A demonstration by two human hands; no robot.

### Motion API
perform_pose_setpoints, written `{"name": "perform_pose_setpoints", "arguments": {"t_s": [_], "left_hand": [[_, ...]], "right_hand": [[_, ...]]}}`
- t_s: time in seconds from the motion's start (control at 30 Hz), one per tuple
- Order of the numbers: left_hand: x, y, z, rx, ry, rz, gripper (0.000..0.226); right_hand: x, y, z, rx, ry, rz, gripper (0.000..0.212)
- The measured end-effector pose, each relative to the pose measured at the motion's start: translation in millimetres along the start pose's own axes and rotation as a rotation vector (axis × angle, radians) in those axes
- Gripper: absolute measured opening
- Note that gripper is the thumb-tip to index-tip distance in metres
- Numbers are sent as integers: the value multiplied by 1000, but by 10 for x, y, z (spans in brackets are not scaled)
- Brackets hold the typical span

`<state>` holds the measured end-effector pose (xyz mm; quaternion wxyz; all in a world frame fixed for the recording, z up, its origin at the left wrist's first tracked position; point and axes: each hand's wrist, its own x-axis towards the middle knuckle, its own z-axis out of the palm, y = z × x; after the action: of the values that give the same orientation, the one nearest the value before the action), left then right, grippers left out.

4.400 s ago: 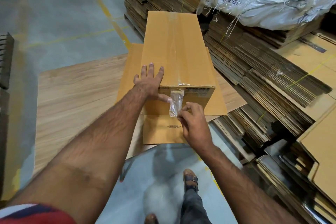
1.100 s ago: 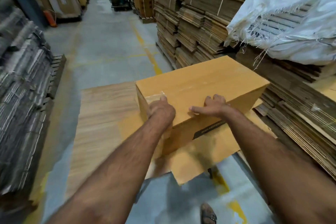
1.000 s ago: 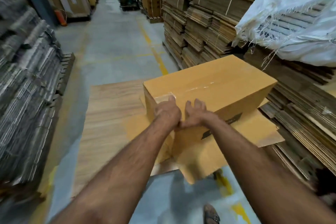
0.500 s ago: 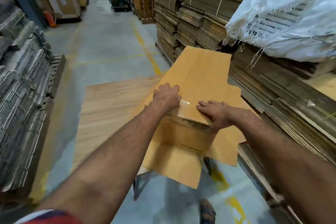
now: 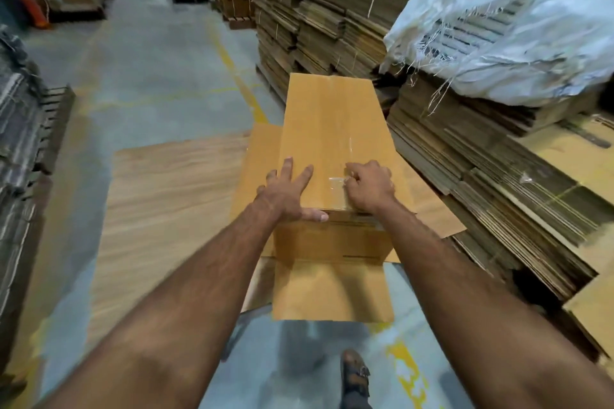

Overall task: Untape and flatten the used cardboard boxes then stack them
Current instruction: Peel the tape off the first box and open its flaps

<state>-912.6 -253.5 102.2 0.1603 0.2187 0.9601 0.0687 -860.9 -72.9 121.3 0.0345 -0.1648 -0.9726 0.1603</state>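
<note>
A long brown cardboard box [image 5: 332, 129] stands on flattened cardboard sheets [image 5: 259, 156] on a wooden board, its length running away from me. My left hand [image 5: 287, 192] lies flat on the box's top near the close edge, fingers spread, thumb over the edge. My right hand [image 5: 367, 188] is beside it, fingers curled at a strip of clear tape [image 5: 337, 181] on the top's middle seam. The box's near flap [image 5: 332, 289] hangs open toward me.
Tall stacks of flattened cardboard [image 5: 498, 183] crowd the right side, with a white woven sack [image 5: 505, 26] on top. A wooden board [image 5: 172, 196] lies on the left. More bundles [image 5: 20, 129] line the left wall. A grey aisle [image 5: 149, 53] runs ahead. My sandalled foot [image 5: 355, 372] is below.
The box has been swung from crosswise to lengthwise, pointing away from me. My left hand went from a fist to flat on top, and my right hand moved onto the tape.
</note>
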Motion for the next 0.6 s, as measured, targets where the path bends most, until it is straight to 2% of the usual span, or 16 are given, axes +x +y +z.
{"name": "perform_pose_setpoints", "arguments": {"t_s": [0.3,0.4,0.6], "left_hand": [[-2,17,-3,6,-27,-18,122],[-4,27,-4,13,-24,-30,122],[-40,37,14,-28,7,-34,121]], "right_hand": [[-38,-13,235,94,200,-11,16],[-60,-45,300,71,276,5,15],[-124,59,354,199,337,-73,13]]}}
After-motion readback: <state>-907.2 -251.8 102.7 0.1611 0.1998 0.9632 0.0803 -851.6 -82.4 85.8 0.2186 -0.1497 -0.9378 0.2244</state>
